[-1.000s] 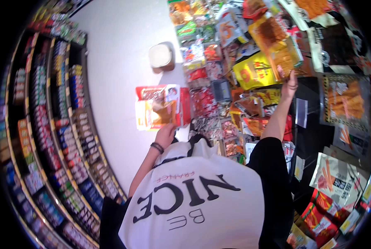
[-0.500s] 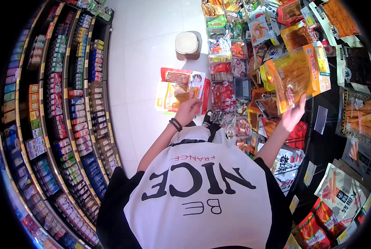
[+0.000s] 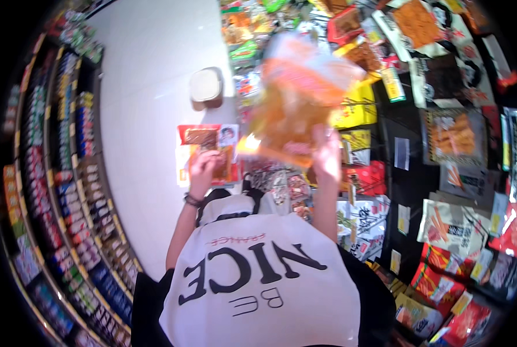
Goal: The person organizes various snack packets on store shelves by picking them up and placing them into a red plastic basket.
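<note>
Fingers of the right hand (image 3: pixel 326 157) are clenched on a blurred orange snack bag (image 3: pixel 296 98); red packets (image 3: pixel 207 151) are grasped by the left hand (image 3: pixel 202 169).

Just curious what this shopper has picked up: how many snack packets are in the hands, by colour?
Orange, blurred packet, in the right hand: 1
Red and orange packet, in the left hand: 1
Total: 2
</note>
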Motion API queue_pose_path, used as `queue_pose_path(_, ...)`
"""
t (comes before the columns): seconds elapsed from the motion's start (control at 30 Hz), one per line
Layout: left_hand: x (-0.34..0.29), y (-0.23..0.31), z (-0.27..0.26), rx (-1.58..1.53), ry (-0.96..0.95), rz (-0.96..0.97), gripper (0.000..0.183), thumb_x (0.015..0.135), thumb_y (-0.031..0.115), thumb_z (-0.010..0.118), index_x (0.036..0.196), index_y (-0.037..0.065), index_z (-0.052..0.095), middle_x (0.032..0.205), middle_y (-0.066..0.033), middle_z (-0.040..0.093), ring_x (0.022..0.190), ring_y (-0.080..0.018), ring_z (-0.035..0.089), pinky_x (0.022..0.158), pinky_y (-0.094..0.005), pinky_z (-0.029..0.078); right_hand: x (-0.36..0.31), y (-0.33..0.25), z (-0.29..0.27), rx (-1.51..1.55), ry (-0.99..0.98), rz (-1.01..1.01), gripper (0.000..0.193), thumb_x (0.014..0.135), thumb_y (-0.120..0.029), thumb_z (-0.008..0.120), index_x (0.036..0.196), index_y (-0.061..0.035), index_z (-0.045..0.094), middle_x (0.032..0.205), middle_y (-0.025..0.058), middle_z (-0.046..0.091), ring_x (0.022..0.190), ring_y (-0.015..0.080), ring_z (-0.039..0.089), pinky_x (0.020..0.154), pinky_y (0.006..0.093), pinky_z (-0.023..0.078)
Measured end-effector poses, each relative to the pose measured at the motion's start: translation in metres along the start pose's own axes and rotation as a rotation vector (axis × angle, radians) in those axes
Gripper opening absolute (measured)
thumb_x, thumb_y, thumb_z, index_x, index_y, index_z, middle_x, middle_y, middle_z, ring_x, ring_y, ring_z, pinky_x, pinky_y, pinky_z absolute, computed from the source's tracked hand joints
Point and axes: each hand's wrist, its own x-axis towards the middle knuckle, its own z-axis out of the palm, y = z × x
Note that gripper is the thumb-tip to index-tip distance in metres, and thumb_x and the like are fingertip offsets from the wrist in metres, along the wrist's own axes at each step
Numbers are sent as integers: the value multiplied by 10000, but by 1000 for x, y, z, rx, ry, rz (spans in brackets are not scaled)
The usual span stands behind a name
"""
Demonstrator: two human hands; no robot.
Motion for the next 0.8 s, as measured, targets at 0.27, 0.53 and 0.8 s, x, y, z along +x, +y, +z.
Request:
queue_pose_path(0.27, 14, 15, -43, -782, 130, -304, 332, 920, 134, 449, 1204, -39, 433, 1138, -99, 546, 1022, -175, 545, 872, -307, 439, 15, 89, 61, -117, -997, 302, 369, 861, -160, 561, 1192, -12, 493, 1015, -4, 570, 901, 67, 519, 776, 246, 445)
queue_pose_path(0.53, 1, -52, -96, -599, 310, -495, 286, 840, 72, 562, 1110, -17, 528, 1026, -82, 598, 898, -151, 596, 758, -287, 506, -9, 176, 58, 542, -903, 786, 410, 865, -188, 557, 1234, -52, 443, 1116, 81, 544, 980, 190, 567, 841, 354, 473)
queue_pose_path(0.8, -18, -140, -97, -349, 387, -676, 286, 763, 82, 637, 1034, 4, 595, 885, -63, 627, 725, -149, 618, 585, -261, 511, -39, 276, 113, 431, -295, 725, 305, 869, -119, 495, 1172, -90, 470, 1011, 44, 591, 876, 163, 592, 750, 325, 487)
